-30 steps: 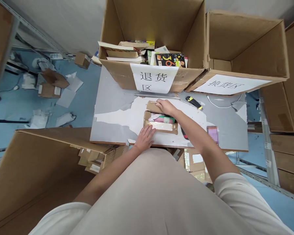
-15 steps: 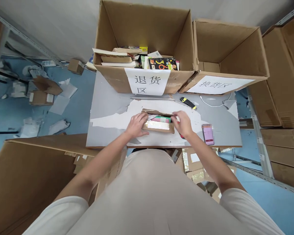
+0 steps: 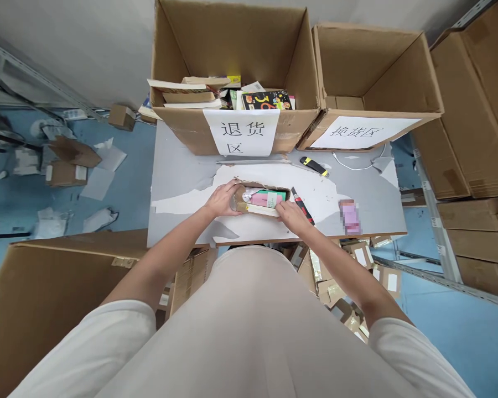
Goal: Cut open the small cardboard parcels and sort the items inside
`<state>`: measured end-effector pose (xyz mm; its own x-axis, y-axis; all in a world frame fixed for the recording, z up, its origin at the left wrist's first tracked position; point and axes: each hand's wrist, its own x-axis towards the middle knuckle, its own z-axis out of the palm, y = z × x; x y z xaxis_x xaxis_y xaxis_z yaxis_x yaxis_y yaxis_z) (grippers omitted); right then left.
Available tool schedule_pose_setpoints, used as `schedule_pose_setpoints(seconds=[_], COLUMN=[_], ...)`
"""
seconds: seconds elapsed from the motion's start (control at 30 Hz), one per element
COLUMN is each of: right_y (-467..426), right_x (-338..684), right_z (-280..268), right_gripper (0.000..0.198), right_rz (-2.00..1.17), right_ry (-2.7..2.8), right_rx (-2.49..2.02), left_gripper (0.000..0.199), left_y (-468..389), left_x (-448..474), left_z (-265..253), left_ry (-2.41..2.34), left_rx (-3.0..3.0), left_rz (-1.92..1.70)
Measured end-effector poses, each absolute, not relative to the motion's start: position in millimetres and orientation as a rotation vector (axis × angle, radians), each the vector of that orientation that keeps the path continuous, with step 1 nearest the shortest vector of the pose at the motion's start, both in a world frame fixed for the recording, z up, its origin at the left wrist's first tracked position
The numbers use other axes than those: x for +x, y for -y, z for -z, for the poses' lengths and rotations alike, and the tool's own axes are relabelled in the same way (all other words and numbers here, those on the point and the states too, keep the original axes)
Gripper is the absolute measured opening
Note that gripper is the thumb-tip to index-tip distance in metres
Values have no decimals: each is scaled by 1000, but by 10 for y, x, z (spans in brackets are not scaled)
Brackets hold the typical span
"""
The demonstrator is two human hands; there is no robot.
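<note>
A small opened cardboard box (image 3: 241, 207) sits on the table before me, with its torn top edge on the far side. Inside it lies a pink and green packet (image 3: 265, 197), its kind unclear. My left hand (image 3: 224, 199) is closed round the left end of the box. At the near right corner my right hand (image 3: 291, 215) pinches the box's edge, its fingertips partly hidden. Just right of the box lies a red and black utility knife (image 3: 302, 207).
Behind stand two large cartons: one (image 3: 182, 130) with books (image 3: 268, 100), one (image 3: 398, 105) labelled alike with paper. A yellow and black utility knife (image 3: 314, 166), a white cable (image 3: 354, 178) and a phone (image 3: 350, 216) lie on the table (image 3: 178, 166). A big carton (image 3: 66, 309) stands at lower left.
My right hand has moved from the box's far right corner to its near right corner. The box is tilted and opened wider, showing more of the packet. The red knife is now uncovered.
</note>
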<state>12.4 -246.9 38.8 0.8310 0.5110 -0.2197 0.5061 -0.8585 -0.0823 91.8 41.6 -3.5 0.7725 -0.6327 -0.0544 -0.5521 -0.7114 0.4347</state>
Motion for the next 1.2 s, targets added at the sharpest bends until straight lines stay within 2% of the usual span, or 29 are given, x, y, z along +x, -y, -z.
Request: schedule_pose_setpoints(seconds=[0.2, 0.33, 0.43, 0.5, 0.63, 0.7, 0.8, 0.87, 1.03, 1.2], right_y=[2610, 2707, 2779, 2822, 2835, 2790, 2693, 2644, 2666, 2950], right_x=[-35, -211, -248, -155, 246, 441, 609, 642, 633, 545], right_z=[-208, -109, -148, -243, -461, -507, -476, -433, -463, -617], right_gripper=[30, 16, 22, 29, 29, 24, 24, 26, 32, 26], right_rz=[-230, -202, -261, -280, -376, -490, -647, -669, -515, -416], right_ry=[1029, 1017, 909, 727, 659, 774, 905, 978, 1103, 1069], right_rx=[-2981, -2878, -2745, -2711, -2766, -2829, -2926, -2968, -2880, -2719], left_gripper=[103, 105, 102, 91, 42, 33, 32, 31, 33, 47], left_y=[-278, -286, -377, -401, -192, 11, 286, 389, 383, 83], left_x=[925, 960, 960, 919, 789, 777, 875, 969, 1056, 891], left_z=[26, 8, -110, -243, -500, -547, -497, -434, -426, -632], left_ry=[884, 893, 974, 971, 779, 989, 1469, 1608, 1711, 1527], left_rx=[2592, 2587, 2564, 2598, 2776, 2732, 2575, 2568, 2473, 2607], left_rz=[308, 361, 451, 473, 342, 413, 692, 805, 650, 535])
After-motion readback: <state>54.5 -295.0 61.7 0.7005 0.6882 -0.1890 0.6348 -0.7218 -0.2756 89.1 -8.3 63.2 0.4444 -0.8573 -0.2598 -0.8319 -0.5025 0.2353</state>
